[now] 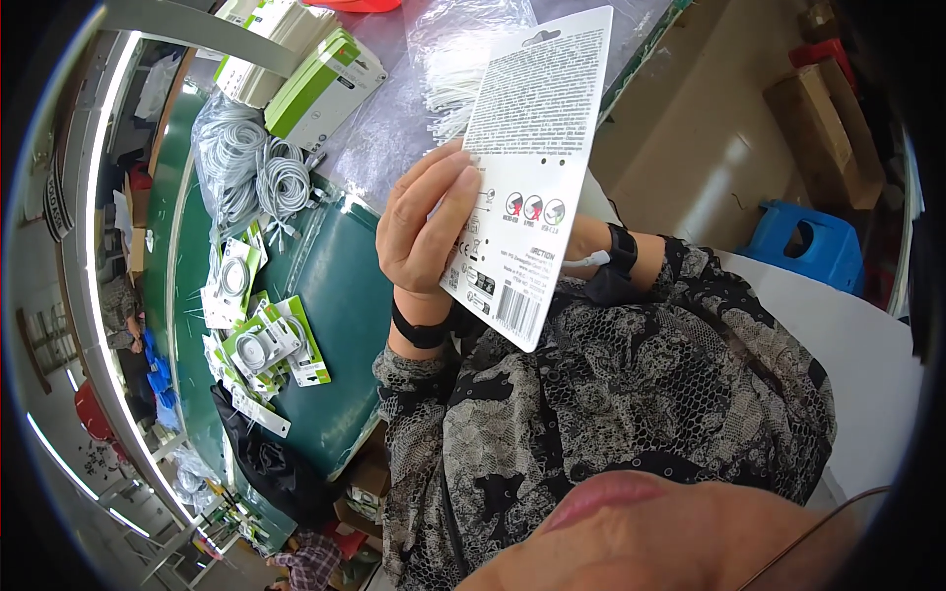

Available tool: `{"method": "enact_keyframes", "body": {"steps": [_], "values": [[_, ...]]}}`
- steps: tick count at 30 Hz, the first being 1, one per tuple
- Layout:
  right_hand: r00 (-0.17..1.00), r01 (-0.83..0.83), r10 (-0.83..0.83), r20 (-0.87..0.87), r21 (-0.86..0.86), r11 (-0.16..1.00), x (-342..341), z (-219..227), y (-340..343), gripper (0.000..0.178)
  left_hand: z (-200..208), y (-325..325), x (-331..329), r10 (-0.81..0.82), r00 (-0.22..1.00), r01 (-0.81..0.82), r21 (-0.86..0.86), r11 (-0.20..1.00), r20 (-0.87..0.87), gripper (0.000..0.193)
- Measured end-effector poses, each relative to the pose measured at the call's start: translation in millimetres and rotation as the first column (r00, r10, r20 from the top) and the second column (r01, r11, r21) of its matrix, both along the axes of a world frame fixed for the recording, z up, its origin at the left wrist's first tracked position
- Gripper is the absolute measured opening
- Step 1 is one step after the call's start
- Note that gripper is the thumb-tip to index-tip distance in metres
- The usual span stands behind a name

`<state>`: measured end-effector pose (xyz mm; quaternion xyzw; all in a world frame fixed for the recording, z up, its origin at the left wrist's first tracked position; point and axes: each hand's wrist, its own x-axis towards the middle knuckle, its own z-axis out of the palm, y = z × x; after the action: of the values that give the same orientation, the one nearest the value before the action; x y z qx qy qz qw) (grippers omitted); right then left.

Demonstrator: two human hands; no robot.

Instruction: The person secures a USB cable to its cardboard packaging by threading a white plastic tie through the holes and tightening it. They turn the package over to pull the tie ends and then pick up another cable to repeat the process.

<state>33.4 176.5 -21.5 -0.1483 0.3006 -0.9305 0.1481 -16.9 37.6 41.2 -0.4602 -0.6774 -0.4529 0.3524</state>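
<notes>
My left hand [429, 222] grips a white packaging card [537, 128] by its left edge, thumb on the printed side and fingers bent around it. The card stands tilted upright in front of my chest, with a hang hole at its top, small print and a barcode. Behind it is my right hand [589, 234]; only its wrist side shows, and its fingers are hidden by the card. A black band [621, 251] circles that wrist, with a white cord end [588, 260] beside it. Another black band [422, 333] is on my left wrist.
On the green table [330, 295] lie coiled grey cables [286, 182], a stack of green-and-white cards [325, 94] and a pile of carded cables [261, 345]. White thin strips [458, 84] lie on clear plastic. A blue stool [808, 241] and cardboard box [828, 138] stand right.
</notes>
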Motion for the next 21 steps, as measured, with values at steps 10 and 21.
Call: {"method": "enact_keyframes", "body": {"steps": [10, 21], "values": [[0.539, 0.812, -0.353, -0.765, 0.360, 0.458, 1.1, 11.3, 1.2, 0.017, -46.0, -0.9, 2.2, -0.229, 0.782, -0.110, 0.490, 0.865, 0.580, 0.029], [0.561, 0.826, -0.325, -0.761, 0.492, 0.274, -33.0, 40.1, 17.2, 0.013, -39.6, 14.6, 19.1, -0.447, 0.357, -0.279, 0.551, 0.787, 0.820, 0.033]]}}
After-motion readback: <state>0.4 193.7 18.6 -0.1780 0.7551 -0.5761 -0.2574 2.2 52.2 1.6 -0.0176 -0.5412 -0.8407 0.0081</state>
